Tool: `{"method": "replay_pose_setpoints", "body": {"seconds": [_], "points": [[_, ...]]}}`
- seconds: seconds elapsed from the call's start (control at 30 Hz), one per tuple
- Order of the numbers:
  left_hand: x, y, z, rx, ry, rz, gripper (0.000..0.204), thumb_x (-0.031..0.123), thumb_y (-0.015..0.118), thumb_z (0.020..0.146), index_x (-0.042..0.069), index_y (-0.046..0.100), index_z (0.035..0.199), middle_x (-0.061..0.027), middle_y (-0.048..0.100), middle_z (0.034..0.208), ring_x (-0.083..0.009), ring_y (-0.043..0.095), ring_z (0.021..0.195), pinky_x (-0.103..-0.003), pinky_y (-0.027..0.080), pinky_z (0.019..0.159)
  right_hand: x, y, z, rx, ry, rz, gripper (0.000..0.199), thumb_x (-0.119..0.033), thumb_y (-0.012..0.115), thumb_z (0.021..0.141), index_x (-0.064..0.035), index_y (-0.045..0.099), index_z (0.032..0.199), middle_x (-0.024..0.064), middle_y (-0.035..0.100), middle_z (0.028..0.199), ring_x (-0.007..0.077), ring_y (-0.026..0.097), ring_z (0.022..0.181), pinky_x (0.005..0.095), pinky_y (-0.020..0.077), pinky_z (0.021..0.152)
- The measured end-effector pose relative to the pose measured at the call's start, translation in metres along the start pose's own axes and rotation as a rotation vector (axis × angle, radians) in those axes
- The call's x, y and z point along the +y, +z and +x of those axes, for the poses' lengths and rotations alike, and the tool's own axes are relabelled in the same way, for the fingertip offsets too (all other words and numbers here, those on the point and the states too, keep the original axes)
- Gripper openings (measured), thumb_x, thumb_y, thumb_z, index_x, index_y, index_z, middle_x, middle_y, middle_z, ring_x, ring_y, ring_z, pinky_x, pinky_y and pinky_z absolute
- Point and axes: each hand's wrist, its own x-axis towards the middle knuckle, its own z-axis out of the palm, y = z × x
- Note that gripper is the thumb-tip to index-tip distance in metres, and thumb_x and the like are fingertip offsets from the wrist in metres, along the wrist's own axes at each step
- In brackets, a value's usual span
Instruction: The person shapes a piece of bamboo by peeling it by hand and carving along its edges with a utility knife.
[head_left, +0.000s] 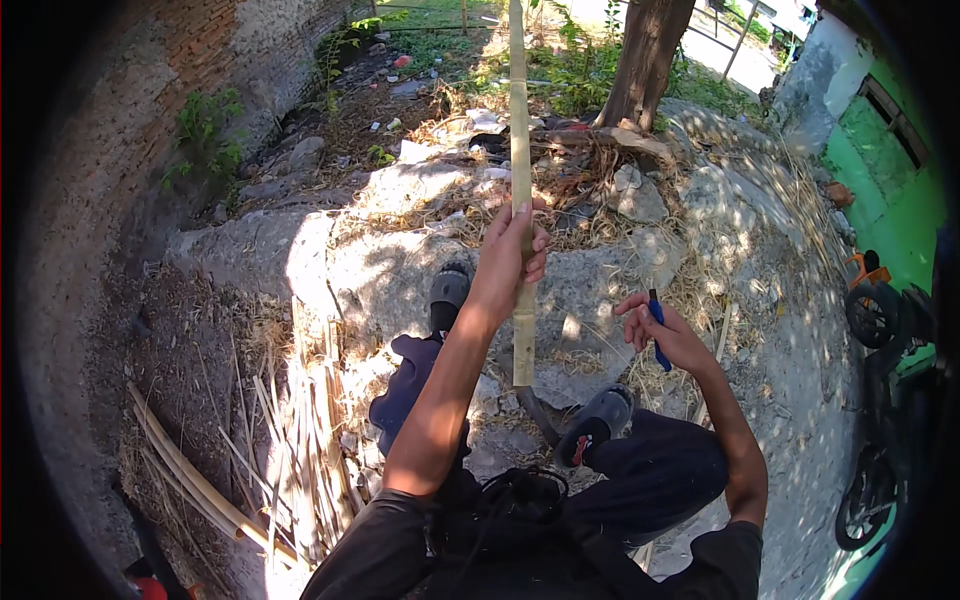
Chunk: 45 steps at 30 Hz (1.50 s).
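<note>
My left hand (508, 255) is closed round a long, flat, pale green bamboo slat (520, 130), which stretches away from me up past the top edge of the view. Its near end hangs free between my knees. To the right, apart from the slat, my right hand (665, 335) holds a slim blue tool (656, 312) with a dark end. The tool lies across the palm under the thumb, while some fingers stretch to the left. What kind of tool it is cannot be made out.
Many split bamboo strips (310, 430) lie on the left, beside thicker bamboo poles (190, 470). A curved dark piece (538, 415) rests by my right shoe (598, 425). Ahead stands a tree trunk (648, 60); a brick wall (130, 110) rises left, and a motorbike (875, 400) is parked right.
</note>
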Motion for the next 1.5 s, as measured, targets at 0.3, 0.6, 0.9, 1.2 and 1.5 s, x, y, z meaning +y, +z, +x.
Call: {"method": "replay_pose_setpoints", "body": {"seconds": [0.3, 0.6, 0.9, 1.2, 1.5], "points": [[0.005, 0.003, -0.002, 0.010, 0.069, -0.092, 0.028, 0.036, 0.046, 0.115, 0.012, 0.055, 0.126, 0.0052, 0.038, 0.071, -0.0049, 0.034, 0.053, -0.022, 0.031, 0.045, -0.004, 0.005, 0.001, -0.014, 0.020, 0.005, 0.040, -0.037, 0.043, 0.116, -0.0039, 0.062, 0.129, 0.0011, 0.063, 0.083, 0.0058, 0.046, 0.067, 0.0243, 0.0402, 0.064], [0.016, -0.018, -0.001, -0.276, -0.042, -0.557, 0.036, 0.039, 0.045, 0.115, 0.015, 0.047, 0.089, 0.0063, 0.030, 0.055, -0.0061, 0.032, 0.041, -0.022, 0.028, 0.032, -0.009, 0.013, 0.003, -0.041, 0.016, -0.046, 0.038, -0.036, 0.042, 0.116, -0.0046, 0.061, 0.127, -0.0015, 0.057, 0.081, 0.0045, 0.040, 0.065, 0.0237, 0.0347, 0.062], [0.021, -0.018, -0.005, -0.273, -0.003, -0.485, 0.035, 0.042, 0.042, 0.116, 0.013, 0.051, 0.099, 0.0059, 0.032, 0.061, -0.0071, 0.035, 0.047, -0.023, 0.031, 0.038, -0.008, 0.019, 0.010, -0.073, 0.038, -0.090, 0.037, -0.035, 0.046, 0.116, -0.0038, 0.060, 0.129, -0.0015, 0.056, 0.082, 0.0044, 0.043, 0.069, 0.0236, 0.0364, 0.064], [0.024, -0.013, -0.009, -0.256, 0.082, -0.222, 0.038, 0.042, 0.044, 0.115, 0.009, 0.054, 0.132, 0.0050, 0.036, 0.075, -0.0070, 0.039, 0.062, -0.024, 0.037, 0.055, -0.029, 0.044, 0.015, -0.107, 0.106, -0.133, 0.028, -0.026, 0.057, 0.110, -0.0034, 0.066, 0.125, -0.0029, 0.055, 0.085, 0.0066, 0.052, 0.079, 0.0264, 0.0437, 0.073], [0.033, -0.010, -0.013, -0.267, 0.250, -0.264, 0.024, 0.035, 0.042, 0.116, 0.014, 0.053, 0.116, 0.0047, 0.034, 0.075, -0.0086, 0.037, 0.065, -0.027, 0.037, 0.062, -0.035, 0.089, 0.031, -0.084, 0.049, -0.111, 0.039, -0.032, 0.076, 0.100, -0.0060, 0.068, 0.129, -0.0059, 0.054, 0.086, 0.0040, 0.048, 0.072, 0.0254, 0.0428, 0.068]]}}
